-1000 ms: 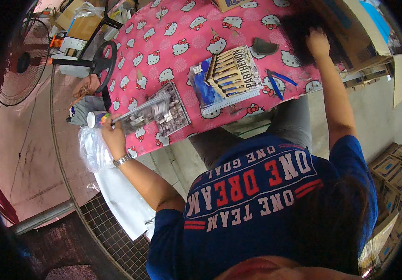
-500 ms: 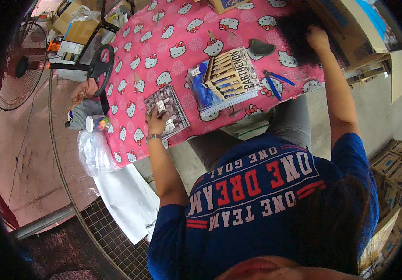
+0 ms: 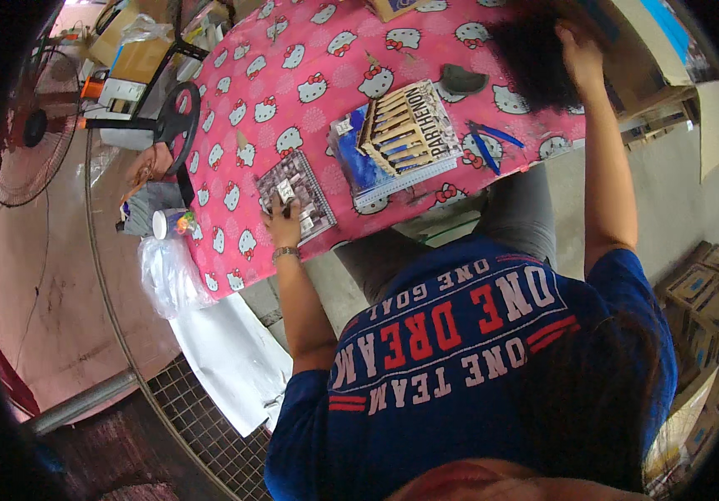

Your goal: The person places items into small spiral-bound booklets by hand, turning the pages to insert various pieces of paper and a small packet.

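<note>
My left hand (image 3: pixel 283 224) rests on a grey flat sheet of small parts (image 3: pixel 303 199) lying on the pink cat-print tablecloth (image 3: pixel 293 75). Its fingertips pinch a small pale piece (image 3: pixel 284 191) just above the sheet. My right hand (image 3: pixel 580 43) reaches far across the table and grips a black fuzzy cloth-like thing (image 3: pixel 531 58) at the far right edge. Between the hands lies a blue box (image 3: pixel 359 163) with a cardboard model of a columned temple (image 3: pixel 401 129) on top.
A blue-handled tool (image 3: pixel 486 144) and a dark grey scrap (image 3: pixel 462 80) lie by the model. A fan (image 3: pixel 30 134), a black wheel-shaped thing (image 3: pixel 174 117) and clutter stand left. A plastic bag (image 3: pixel 167 271) and white sheet (image 3: pixel 234 359) hang below the table; cardboard boxes (image 3: pixel 710 292) are stacked right.
My left hand carried the grey sheet of parts from the table's left edge onto the cloth nearer the blue box and set it flat. The right hand stayed on the black thing.
</note>
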Demonstrator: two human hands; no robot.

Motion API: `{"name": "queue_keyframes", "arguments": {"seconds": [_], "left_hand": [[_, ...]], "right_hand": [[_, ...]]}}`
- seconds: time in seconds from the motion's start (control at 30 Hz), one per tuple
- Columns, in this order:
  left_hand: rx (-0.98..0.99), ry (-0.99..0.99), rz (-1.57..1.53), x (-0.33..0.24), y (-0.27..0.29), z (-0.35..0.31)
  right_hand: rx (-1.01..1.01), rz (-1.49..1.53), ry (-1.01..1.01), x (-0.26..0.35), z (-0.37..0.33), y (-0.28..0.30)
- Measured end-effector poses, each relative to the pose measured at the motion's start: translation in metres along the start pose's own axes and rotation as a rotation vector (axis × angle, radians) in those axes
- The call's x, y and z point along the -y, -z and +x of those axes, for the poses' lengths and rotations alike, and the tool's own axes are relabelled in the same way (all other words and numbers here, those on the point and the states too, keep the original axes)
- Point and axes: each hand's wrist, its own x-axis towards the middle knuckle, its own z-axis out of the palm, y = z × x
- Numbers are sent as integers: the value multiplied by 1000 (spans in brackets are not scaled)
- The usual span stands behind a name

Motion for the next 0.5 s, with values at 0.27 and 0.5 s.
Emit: {"name": "queue_keyframes", "arguments": {"seconds": [0.27,0.5], "left_hand": [[-25,-1169,31,-280,1,-89],[99,-1262,224,-282,-5,-99]], "right_hand": [[285,430,96,98,-80,-15],[496,377,28,110,-99,-3]]}}
